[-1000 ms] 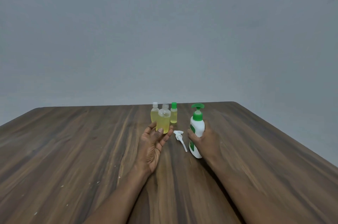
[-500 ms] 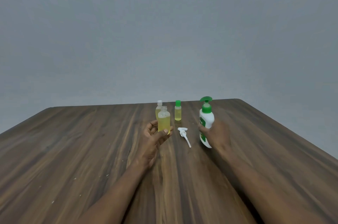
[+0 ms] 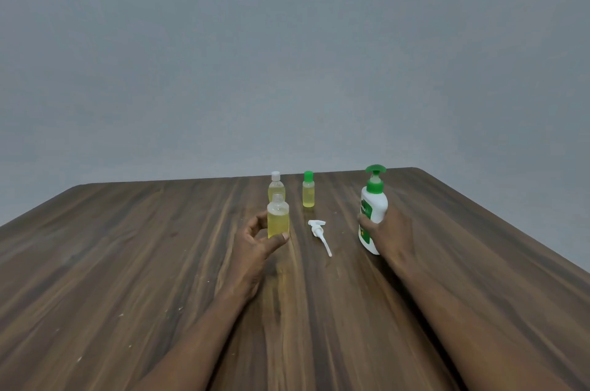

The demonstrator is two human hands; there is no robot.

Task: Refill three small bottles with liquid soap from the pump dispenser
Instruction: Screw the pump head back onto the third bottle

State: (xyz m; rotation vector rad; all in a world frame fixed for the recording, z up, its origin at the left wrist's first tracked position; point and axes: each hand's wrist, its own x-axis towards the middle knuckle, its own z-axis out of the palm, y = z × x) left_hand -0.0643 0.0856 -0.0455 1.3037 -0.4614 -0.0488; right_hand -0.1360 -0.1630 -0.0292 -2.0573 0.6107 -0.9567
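Note:
My left hand grips a small uncapped clear bottle holding yellow soap, upright at the table's middle. Directly behind it stands a second small bottle with a white cap. To its right stands a third, slimmer bottle with a green cap. My right hand is wrapped round the lower body of the white pump dispenser, which has a green pump head and stands upright on the right.
A loose white spray-pump top with its dip tube lies flat on the wooden table between my hands. The table's far edge runs just behind the bottles, and its right edge slopes down at the right.
My left hand has drawn the uncapped bottle nearer and away from the other two. My right hand has shifted the dispenser to the right and a little farther back.

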